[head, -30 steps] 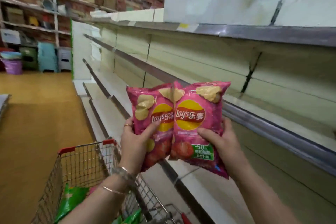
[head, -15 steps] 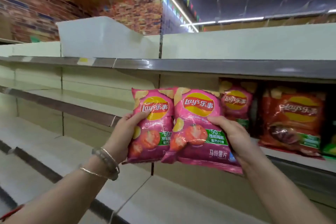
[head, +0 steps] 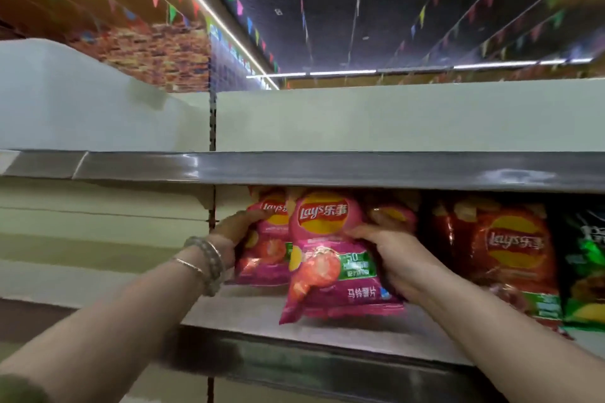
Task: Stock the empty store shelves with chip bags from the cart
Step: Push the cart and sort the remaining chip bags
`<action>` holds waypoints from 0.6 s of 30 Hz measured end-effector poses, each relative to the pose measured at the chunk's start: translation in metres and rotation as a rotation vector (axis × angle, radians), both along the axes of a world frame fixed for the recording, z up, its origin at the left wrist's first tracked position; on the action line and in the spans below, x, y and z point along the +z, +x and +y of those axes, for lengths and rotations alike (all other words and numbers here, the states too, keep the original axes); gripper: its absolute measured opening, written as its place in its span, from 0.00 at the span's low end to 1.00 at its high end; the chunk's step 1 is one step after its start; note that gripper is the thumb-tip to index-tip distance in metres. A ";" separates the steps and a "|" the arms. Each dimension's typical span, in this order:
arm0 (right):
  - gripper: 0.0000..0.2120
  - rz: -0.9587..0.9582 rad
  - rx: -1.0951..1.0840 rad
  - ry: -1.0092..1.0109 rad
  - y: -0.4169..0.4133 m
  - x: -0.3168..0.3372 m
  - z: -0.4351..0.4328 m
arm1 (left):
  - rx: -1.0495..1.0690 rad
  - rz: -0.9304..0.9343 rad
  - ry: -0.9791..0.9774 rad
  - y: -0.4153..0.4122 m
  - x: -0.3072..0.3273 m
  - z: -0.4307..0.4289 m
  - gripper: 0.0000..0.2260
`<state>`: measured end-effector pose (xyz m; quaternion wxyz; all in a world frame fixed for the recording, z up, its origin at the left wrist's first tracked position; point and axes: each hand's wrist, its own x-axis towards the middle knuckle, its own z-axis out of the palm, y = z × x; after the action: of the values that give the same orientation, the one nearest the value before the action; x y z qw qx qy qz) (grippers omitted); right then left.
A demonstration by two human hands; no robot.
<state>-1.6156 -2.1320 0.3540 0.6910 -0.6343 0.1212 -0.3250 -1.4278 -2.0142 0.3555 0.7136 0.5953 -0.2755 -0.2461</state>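
Observation:
Two pink Lay's chip bags stand side by side on the shelf board (head: 248, 311), just under the shelf above. My left hand (head: 240, 227) grips the left pink bag (head: 266, 257) by its left edge. My right hand (head: 389, 255) grips the right pink bag (head: 330, 258) along its right side. That right bag overlaps the left one and its bottom reaches the shelf's front. A third pink bag (head: 397, 214) stands behind my right hand, mostly hidden. The cart is out of view.
A dark red Lay's bag (head: 504, 249) and a green bag (head: 586, 268) stand on the same shelf to the right. The metal front lip of the upper shelf (head: 327, 168) hangs close above the bags. Bare shelf stretches to the left.
Both hands have carried the two pink bags up and forward from in front of the shelves onto the shelf. The view has swung right and upward, and the cart has left the frame.

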 end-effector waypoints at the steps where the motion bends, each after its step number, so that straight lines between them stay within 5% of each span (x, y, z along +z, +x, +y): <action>1: 0.14 -0.005 0.020 -0.018 0.014 0.001 0.002 | -0.027 -0.002 -0.018 0.011 0.000 -0.002 0.05; 4: 0.14 0.023 0.036 -0.058 0.053 -0.001 0.006 | -0.085 -0.090 -0.004 0.041 -0.005 -0.012 0.03; 6: 0.24 0.059 0.019 -0.051 0.075 -0.002 0.003 | -0.146 -0.133 0.034 0.055 -0.008 -0.023 0.12; 8: 0.27 0.060 -0.027 -0.043 0.090 -0.002 -0.003 | -0.175 -0.144 0.059 0.055 -0.006 -0.032 0.07; 18: 0.20 0.353 -0.439 -0.318 0.105 -0.026 -0.008 | -0.248 -0.148 -0.026 0.066 -0.012 -0.091 0.30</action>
<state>-1.5102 -2.1402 0.3283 0.4648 -0.7396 0.3210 -0.3660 -1.3618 -2.1048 0.3435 0.6632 0.5639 -0.4020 -0.2840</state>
